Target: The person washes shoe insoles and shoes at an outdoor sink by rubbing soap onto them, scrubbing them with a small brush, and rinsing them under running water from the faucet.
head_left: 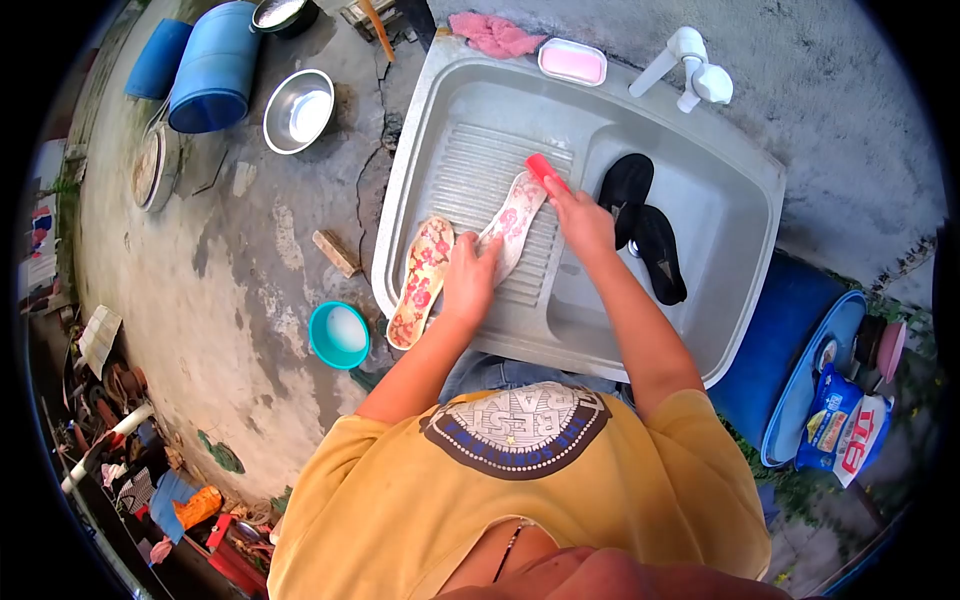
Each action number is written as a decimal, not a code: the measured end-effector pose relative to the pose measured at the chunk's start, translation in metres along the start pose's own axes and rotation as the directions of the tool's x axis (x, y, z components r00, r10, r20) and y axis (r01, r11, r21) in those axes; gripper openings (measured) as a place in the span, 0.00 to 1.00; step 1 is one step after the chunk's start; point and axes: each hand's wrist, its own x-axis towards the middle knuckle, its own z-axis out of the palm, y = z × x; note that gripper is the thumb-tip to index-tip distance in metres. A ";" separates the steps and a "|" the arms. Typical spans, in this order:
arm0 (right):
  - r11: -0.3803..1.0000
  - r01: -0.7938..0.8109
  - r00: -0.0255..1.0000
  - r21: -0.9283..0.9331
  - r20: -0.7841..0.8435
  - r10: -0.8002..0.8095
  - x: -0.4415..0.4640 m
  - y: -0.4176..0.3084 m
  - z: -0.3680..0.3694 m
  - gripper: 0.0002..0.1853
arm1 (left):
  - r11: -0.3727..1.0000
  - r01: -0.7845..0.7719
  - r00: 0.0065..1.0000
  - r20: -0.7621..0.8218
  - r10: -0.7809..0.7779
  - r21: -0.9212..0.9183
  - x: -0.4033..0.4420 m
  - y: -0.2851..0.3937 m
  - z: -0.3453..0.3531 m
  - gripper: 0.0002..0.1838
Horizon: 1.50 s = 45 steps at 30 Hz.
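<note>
A pale insole (pixel 515 222) with a pink flower print lies slanted on the ribbed washboard of the grey sink (pixel 408 170). My left hand (pixel 472 275) grips its near part, fingers closed over the edge. At its far end my right hand (pixel 582 220) is closed round a red brush (pixel 546 173), which touches the insole's tip; its bristles are hidden. A second floral insole (pixel 420 285), yellower with red flowers, rests over the sink's left rim beside my left hand. Two black shoes (pixel 658 255) lie in the deeper basin, right of my right hand.
A soap dish (pixel 572 62), a pink cloth (pixel 495 35) and a white faucet (pixel 685 65) are along the far rim. On the ground at left are a teal bucket (pixel 338 335), a metal basin (pixel 299 112) and blue drums (pixel 213 65). Detergent bags (pixel 845 420) stand at right.
</note>
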 end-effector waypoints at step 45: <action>0.995 -0.087 0.972 0.044 0.222 0.075 -0.024 -0.033 0.003 0.25 | 0.999 -0.040 0.999 0.016 0.040 0.010 0.006 -0.007 0.004 0.24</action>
